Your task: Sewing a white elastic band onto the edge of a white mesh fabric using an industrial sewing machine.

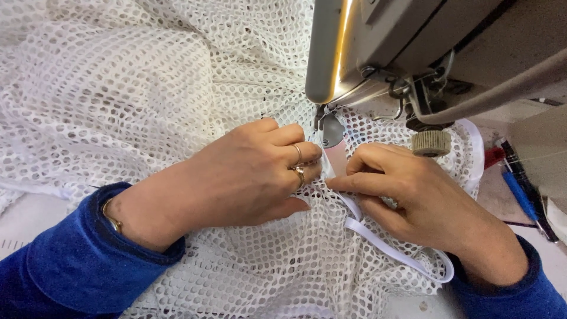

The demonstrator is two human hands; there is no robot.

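White net fabric (pixel 136 88) with round holes is spread and bunched under a grey sewing machine (pixel 425 53). My left hand (pixel 248 177), wearing rings, presses the mesh flat just left of the presser foot (pixel 332 133). On the other side of the foot, my right hand (pixel 413 195) pinches the mesh and a narrow white tape (pixel 390 248) that loops back toward my wrist. Both sleeves are blue velvet. The needle itself is hidden by the machine head and my fingers.
A ribbed round knob (pixel 431 143) hangs under the machine arm. Pens or tools, blue (pixel 521 195) and red (pixel 495 156), lie at the right on the table. A pale table surface (pixel 23 218) shows at the left edge.
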